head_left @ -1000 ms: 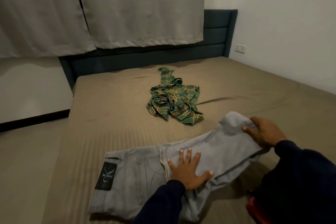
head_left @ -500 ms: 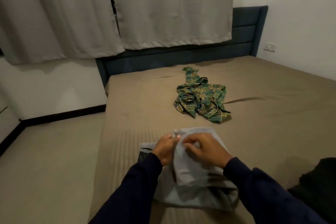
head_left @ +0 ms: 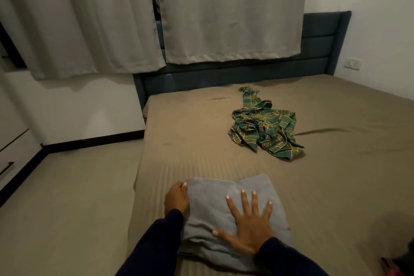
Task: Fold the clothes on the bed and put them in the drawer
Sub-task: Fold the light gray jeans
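Grey denim jeans (head_left: 235, 219), now doubled into a compact bundle at the lower centre of the frame, lie under the flat, spread right hand (head_left: 248, 228); the left hand (head_left: 177, 199) curls around their left edge. Half a second ago both hands pinched the fold; the crumpled green plaid shirt (head_left: 264, 127) waits on the tan bed (head_left: 190, 141)

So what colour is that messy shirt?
Green plaid with yellow lines, shirt, head view.

Grey jeans (head_left: 226, 213), green-and-yellow plaid shirt (head_left: 264, 126) — tan striped bed sheet (head_left: 201, 136).
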The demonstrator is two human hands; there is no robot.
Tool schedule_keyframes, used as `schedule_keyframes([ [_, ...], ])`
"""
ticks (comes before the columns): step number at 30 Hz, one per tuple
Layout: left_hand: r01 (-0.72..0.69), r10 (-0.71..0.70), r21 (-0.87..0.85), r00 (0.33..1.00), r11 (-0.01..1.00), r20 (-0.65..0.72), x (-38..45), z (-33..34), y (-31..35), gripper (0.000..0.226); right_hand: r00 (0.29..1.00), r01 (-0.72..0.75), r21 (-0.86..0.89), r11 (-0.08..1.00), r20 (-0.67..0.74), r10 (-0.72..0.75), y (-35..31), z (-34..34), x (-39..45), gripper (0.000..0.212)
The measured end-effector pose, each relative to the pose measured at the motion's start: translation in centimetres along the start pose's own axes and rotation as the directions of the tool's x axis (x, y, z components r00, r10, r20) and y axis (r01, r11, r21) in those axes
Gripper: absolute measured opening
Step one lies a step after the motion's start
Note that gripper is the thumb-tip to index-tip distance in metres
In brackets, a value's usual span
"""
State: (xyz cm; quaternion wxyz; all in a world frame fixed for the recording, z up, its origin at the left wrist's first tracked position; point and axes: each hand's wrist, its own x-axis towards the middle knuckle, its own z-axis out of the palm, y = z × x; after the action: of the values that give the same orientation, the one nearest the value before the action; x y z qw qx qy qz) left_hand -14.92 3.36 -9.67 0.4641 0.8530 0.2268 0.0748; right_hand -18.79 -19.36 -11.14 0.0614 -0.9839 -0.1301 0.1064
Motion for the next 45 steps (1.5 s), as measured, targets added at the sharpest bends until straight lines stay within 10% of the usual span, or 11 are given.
schedule_keyframes([
  [3,-0.221,0.341,0.52,0.929,0.825,-0.146,-1.7,1.2,-0.4,0.036,0.999,-0.001,0.039,0.999,0.042,0.0,0.2,0.2,1.0,0.102],
  [5,-0.481,0.569,0.694,0.813,0.536,0.124,-2.9,1.7,0.5,0.05,0.994,0.021,0.087,0.996,0.109,-0.03,0.9,-1.3,2.0,0.103],
  [7,-0.625,0.508,0.675,0.759,0.392,0.408,-3.2,2.3,0.7,0.06,0.998,0.046,0.046,0.998,0.038,-0.048,2.2,-2.6,2.5,0.115],
  [18,-0.592,0.409,0.548,0.805,0.591,0.429,-3.4,3.9,-5.2,0.085,0.948,0.005,-0.09,0.996,-0.317,-0.033,3.8,3.3,1.1,0.087],
  [27,-0.098,0.193,0.632,0.977,0.769,-0.084,-7.7,2.9,-4.2,0.089,0.939,-0.201,0.053,0.978,-0.274,0.208,4.1,5.4,-5.0,0.078],
  [33,0.119,-0.188,0.302,0.959,0.946,0.212,-5.3,1.4,-2.2,0.085,0.945,-0.144,0.325,0.935,-0.236,0.227,5.8,4.3,-7.8,0.087],
  [36,0.343,-0.29,-0.056,0.862,0.938,0.416,-2.8,-0.7,-2.0,0.086,0.898,-0.325,0.661,0.676,-0.007,0.439,7.9,-0.3,-5.9,0.095],
  [41,0.404,-0.292,-0.203,0.858,0.892,0.422,-2.5,-1.0,-1.7,0.057,0.912,-0.396,0.804,0.445,0.289,0.289,10.8,-3.4,-3.4,0.081],
  [45,0.383,-0.176,-0.335,0.842,0.861,0.511,-4.0,1.0,1.7,0.035,0.936,-0.325,0.835,0.444,0.219,0.275,13.9,-5.0,-3.1,0.064],
])
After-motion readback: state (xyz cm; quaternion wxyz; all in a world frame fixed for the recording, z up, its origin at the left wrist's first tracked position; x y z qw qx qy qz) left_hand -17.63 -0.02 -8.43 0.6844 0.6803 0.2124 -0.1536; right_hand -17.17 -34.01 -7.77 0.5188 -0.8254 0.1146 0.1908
